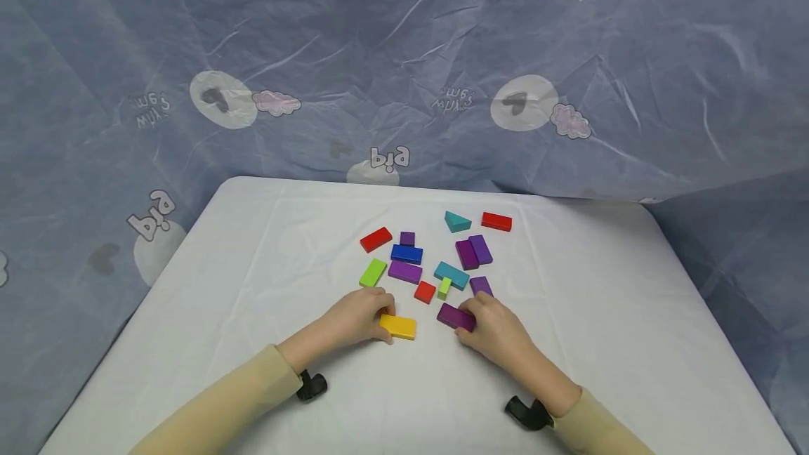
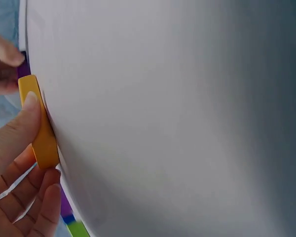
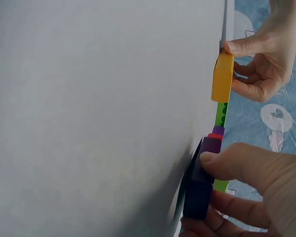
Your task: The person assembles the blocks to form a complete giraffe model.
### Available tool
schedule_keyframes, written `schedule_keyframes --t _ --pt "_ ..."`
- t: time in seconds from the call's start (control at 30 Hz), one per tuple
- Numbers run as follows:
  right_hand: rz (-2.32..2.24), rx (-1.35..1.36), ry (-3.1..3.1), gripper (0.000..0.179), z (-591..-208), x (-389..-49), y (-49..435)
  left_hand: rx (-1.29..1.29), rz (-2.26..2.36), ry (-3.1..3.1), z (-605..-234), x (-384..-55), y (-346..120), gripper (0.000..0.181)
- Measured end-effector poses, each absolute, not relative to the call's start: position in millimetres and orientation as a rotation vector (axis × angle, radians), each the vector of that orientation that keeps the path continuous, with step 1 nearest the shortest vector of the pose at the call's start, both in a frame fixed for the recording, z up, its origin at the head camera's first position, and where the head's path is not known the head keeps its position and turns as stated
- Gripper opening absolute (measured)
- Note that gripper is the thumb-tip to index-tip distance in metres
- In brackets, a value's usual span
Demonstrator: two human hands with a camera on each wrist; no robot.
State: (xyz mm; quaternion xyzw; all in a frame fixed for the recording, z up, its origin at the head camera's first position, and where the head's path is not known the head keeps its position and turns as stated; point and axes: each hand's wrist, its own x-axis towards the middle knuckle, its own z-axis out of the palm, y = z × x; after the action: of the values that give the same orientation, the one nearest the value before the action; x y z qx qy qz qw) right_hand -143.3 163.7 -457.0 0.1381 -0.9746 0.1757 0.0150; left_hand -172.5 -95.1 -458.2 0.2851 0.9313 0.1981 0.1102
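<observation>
My left hand [image 1: 364, 317] pinches a yellow rectangular block [image 1: 399, 327] by its left end, thumb on the near side. In the left wrist view the thumb lies along the face of that yellow block [image 2: 39, 123]. To the right, my right hand [image 1: 499, 328] grips a dark purple block [image 1: 455, 317] at its right end. The right wrist view shows the thumb pressed on this purple block [image 3: 200, 182], fingers behind it. Just beyond the hands lie a small red block [image 1: 425, 292], a small green block [image 1: 444, 288] and a teal block [image 1: 451, 275].
Farther back are a blue block [image 1: 406, 254], a purple block [image 1: 405, 272], a lime block [image 1: 373, 272], red blocks [image 1: 376, 239] and a teal triangle [image 1: 458, 222]. More purple blocks [image 1: 467, 255] lie at right. A patterned sheet [image 1: 404, 76] hangs behind the white table [image 1: 284, 244].
</observation>
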Motion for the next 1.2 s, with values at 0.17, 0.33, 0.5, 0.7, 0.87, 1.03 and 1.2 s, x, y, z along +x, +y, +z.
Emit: schedule_keyframes --t 0.17,0.33,0.5,0.7,0.87,1.03,1.2 --pt "0.542 0.519 -3.025 0.034 -455.8 -145.8 155.3 0.891 0.609 2.719 -459.0 -165.0 -88.1 0.035" --pt "0.57 0.601 -3.044 0.034 -457.2 -150.3 145.4 0.916 0.625 2.719 -461.1 -160.4 -83.2 0.037" --pt "0.681 0.675 -3.031 0.034 -458.7 -152.2 137.4 0.919 0.637 2.733 -463.8 -158.4 -82.2 0.038" --pt "0.824 0.724 -2.979 0.031 -462.1 -152.6 132.4 0.861 0.713 2.74 -467.9 -157.9 -82.7 0.04" --pt "0.924 0.757 -2.95 0.028 -464.9 -152.4 131.1 0.819 0.825 2.73 -469.9 -157.7 -82.5 0.045" --pt "0.969 0.799 -3.007 0.04 -463.1 -150.3 131.5 0.805 0.913 2.718 -471.6 -157.5 -82.5 0.051" --pt "0.942 0.883 -3.07 0.062 -463.0 -148.6 132.2 0.8 0.891 2.736 -473.3 -155.6 -82.9 0.063"
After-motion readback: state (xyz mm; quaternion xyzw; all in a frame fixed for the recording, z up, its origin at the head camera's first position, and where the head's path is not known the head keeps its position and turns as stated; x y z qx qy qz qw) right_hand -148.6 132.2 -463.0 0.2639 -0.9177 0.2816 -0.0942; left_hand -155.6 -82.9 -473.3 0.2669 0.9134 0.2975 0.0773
